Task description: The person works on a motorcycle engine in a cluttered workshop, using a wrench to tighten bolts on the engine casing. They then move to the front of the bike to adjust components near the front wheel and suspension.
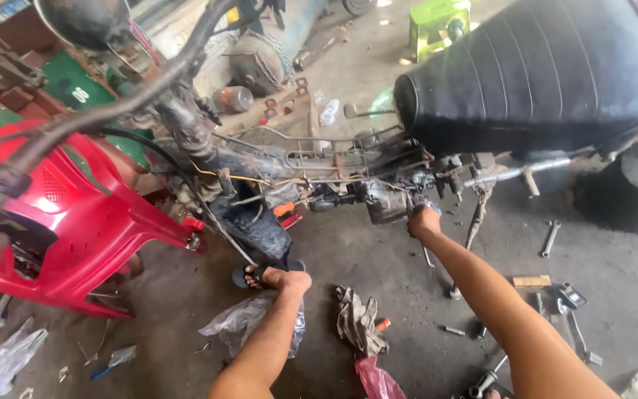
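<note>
A stripped motorbike frame (311,166) with a black seat (533,70) stands across the view. My right hand (424,220) reaches up to the dark engine casing (385,203) below the seat's front. Its fingers are closed there, and a thin metal tool handle (427,256) sticks out beneath it. The limb at lower centre ends in my foot in a black sandal (271,277), resting by the frame's lower tube. My left hand does not show.
A red plastic body panel (75,222) leans at the left under the handlebar (112,103). Wrenches (549,238), sockets (481,383), a dirty rag (359,321), plastic bags (241,321) and a green box (437,26) lie on the concrete floor. A tyre (629,192) sits at the right.
</note>
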